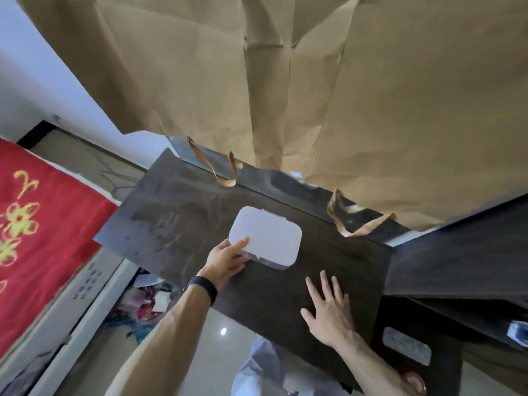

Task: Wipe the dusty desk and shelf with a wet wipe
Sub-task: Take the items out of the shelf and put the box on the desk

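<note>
— Where's the wipe box [265, 237]?

— On the dark bench [328, 261], toward its middle; white lid down, clear base showing at the near edge; no wipe is out yet.

— And the hands?

— Left hand [228, 260] has its grip on the box's near-left corner, thumb on the lid, fingers under the edge; right hand [328, 312] lies flat and spread on the bench just beside it, holding nothing.

— How will it handle?

— Light, stiff plastic, likely slippery on that dusty top; I'd steady the base and lift the lid at its front latch; the wipe itself should be soft and limp.

— Around it?

— Brown paper bags [371, 110] hang behind; a red cloth [43, 210] lies left.
</note>
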A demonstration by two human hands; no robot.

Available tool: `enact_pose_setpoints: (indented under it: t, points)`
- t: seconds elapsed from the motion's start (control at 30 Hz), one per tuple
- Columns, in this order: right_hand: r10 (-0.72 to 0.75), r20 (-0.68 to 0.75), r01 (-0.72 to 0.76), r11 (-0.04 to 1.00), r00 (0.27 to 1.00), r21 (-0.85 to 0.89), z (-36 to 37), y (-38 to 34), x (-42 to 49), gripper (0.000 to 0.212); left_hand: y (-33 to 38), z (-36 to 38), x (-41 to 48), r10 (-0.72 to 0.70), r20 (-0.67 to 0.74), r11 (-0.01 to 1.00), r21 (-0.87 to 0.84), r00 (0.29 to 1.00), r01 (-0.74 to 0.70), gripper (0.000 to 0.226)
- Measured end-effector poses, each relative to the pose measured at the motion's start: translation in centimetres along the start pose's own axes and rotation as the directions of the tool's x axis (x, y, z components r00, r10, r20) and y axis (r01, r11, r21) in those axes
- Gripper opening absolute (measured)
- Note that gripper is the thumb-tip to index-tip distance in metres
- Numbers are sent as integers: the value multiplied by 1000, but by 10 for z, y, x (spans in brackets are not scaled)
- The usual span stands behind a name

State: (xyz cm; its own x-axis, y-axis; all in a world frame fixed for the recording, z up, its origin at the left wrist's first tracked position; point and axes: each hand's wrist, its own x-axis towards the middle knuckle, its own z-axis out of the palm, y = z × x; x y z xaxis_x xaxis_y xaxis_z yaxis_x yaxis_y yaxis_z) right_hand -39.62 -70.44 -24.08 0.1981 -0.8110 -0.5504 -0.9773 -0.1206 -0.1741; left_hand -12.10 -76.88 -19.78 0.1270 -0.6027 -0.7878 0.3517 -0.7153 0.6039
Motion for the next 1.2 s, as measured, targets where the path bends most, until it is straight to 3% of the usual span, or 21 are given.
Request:
enact_pose_setpoints:
  t: [0.2, 0.4, 0.63, 0.73, 0.87, 0.93, 1.0, 1.1, 1.2]
  points:
    - [47, -44, -44, 998, 998, 52, 15, -2, 3, 84, 34, -17, 37, -6, 2, 1000, 28, 1000, 6, 36]
    - [53, -45, -49, 994, 998, 93, 15, -1, 4, 81, 35, -10, 57, 205, -277, 946, 301, 939, -118, 43]
    - [59, -27, -57, 995, 998, 86, 13, -2, 2, 79, 29, -11, 58, 239, -283, 927, 351, 929, -131, 46]
    - [56, -13, -55, 997, 998, 61, 7, -5, 1, 78, 27, -9, 54, 239, -293, 913, 393, 926, -112, 63]
    - [37, -50, -30, 991, 998, 129, -1, -3, -3, 68, 13, 18, 26, 302, -412, 881, 464, 860, -87, 56]
    - [48, -146, -17, 979, 988, 202, -4, 2, -12, 61, -6, 41, 0, 404, -326, 798, 583, 855, -155, 54]
    - [67, -217, -6, 963, 974, 270, -5, 8, -29, 58, -29, 67, -22, 468, -142, 680, 688, 872, -254, 57]
    - [108, -280, 1, 932, 954, 363, -4, 26, -60, 56, -63, 106, -43, 467, 164, 463, 792, 869, -398, 52]
    - [223, -312, -55, 881, 924, 470, -5, 54, -98, 52, -96, 148, -59, 405, 424, 235, 808, 810, -541, 47]
